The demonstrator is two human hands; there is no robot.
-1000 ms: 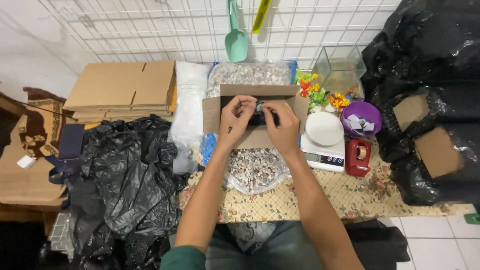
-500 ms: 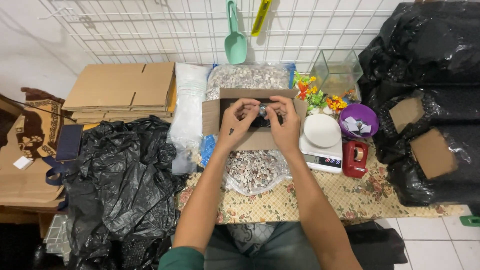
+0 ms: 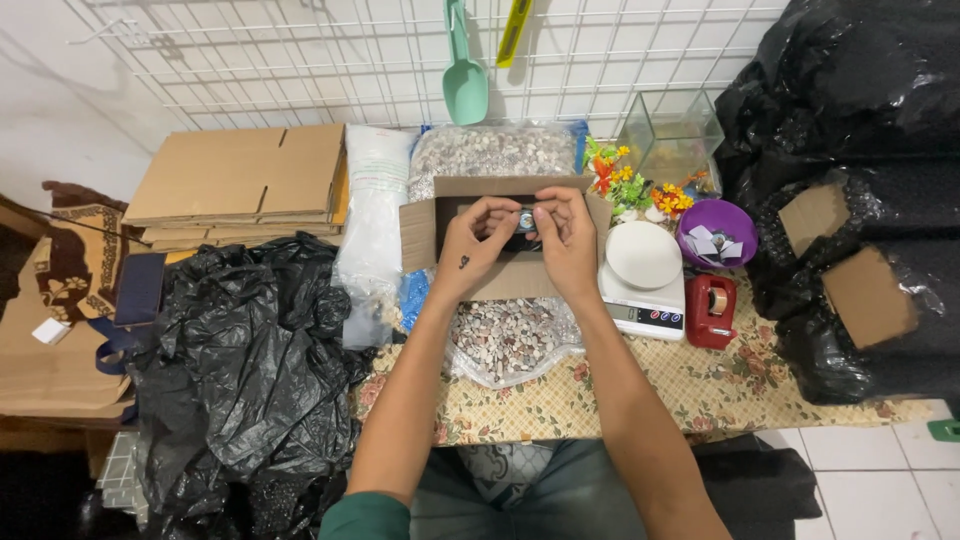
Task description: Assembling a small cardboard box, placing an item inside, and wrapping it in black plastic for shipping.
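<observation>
Left hand and right hand: both pinched on small dark object above open cardboard box; lowering inside needs care.

A single head-worn camera looks steeply down and forward from above the person's lap, over both forearms. It faces a white wire grid wall beyond a floral-clothed table, seen at arm's length.

The small dark object pinched between the left hand and right hand is too small to identify. Both hands hide most of the cardboard box interior. The green scoop and yellow tool are cut off by the top edge.
</observation>
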